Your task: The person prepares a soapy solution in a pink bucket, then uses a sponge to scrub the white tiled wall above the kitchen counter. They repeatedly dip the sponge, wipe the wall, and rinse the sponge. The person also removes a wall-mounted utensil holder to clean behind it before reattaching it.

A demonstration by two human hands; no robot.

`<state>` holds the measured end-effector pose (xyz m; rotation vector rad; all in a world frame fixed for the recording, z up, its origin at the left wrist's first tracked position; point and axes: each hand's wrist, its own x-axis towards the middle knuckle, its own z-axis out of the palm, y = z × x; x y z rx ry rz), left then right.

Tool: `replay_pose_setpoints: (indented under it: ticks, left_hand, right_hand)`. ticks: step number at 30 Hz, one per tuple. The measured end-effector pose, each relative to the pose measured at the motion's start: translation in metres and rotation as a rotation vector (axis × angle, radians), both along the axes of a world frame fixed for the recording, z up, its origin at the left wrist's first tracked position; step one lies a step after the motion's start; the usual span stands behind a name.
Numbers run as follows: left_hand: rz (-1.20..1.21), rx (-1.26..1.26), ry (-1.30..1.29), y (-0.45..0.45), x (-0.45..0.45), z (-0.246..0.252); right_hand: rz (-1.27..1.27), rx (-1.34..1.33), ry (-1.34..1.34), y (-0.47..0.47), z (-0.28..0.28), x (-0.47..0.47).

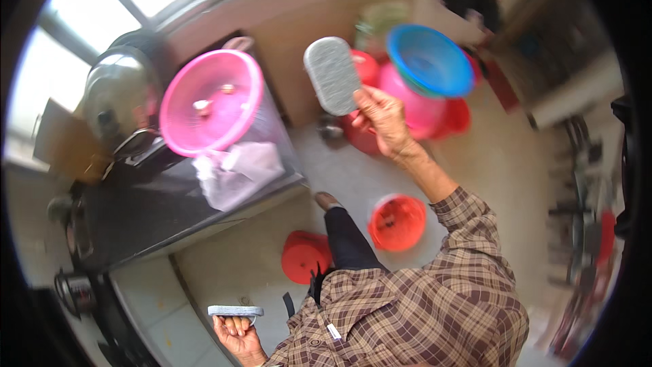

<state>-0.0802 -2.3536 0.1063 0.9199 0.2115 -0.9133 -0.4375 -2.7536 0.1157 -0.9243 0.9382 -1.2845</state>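
Observation:
My right hand (pixel 382 117), its arm stretched forward, grips one end of a grey oval scrubbing pad (pixel 332 75) and holds it up with the flat side towards the camera. Low in the view, my left hand (pixel 238 335) is closed under a second pad, light grey and seen edge-on (pixel 236 311); a thin white loop hangs beneath it. Left of the raised pad, a pink plastic basin (pixel 219 104) with small things in it rests on the dark countertop (pixel 137 219). A crumpled whitish plastic bag (pixel 239 173) lies at the counter's edge beside the basin.
Blue (pixel 430 61) and pink basins are stacked ahead, with red containers around them. A red bucket (pixel 397 221) and a red stool-like object (pixel 305 257) stand on the floor near my leg. A metal lid or pan (pixel 119 92) leans by the window. Blurred shelving lines the right.

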Motion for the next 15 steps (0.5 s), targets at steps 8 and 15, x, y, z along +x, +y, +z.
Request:
replay_pose_setpoints:
  ticks: [8,15]
  left_hand:
    - [-0.465,0.194,-0.015,0.026,-0.058,0.024]
    - [-0.751,0.086,0.096,0.025,-0.146,0.001]
  right_hand:
    - [-0.286,0.373,0.094,0.334,-0.022,-0.126]
    - [-0.680,0.512,0.122,0.512,-0.024,-0.215]
